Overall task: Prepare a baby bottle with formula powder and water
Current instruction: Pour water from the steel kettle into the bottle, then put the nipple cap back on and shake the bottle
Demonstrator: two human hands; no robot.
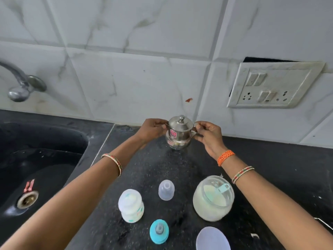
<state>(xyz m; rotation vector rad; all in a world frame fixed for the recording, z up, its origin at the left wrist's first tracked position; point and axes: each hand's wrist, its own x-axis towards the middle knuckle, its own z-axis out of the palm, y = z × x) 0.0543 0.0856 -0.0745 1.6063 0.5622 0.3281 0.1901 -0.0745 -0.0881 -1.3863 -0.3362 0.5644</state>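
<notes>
A small lidded steel jug (180,135) stands at the back of the black counter (270,168), near the wall. My left hand (152,130) grips its left side and my right hand (209,135) grips its right side at the handle. Nearer to me stands the open baby bottle (131,205), whitish inside. Its clear cap (166,190) sits behind it and the teal ring with the nipple (159,231) lies in front. An open glass jar of formula powder (213,198) with a teal scoop (223,188) in it stands at the right.
The jar's round pale lid (212,239) lies at the bottom edge. A black sink (36,159) with a drain (27,199) fills the left, with a steel tap (19,83) above it. A switch and socket plate (273,85) is on the tiled wall.
</notes>
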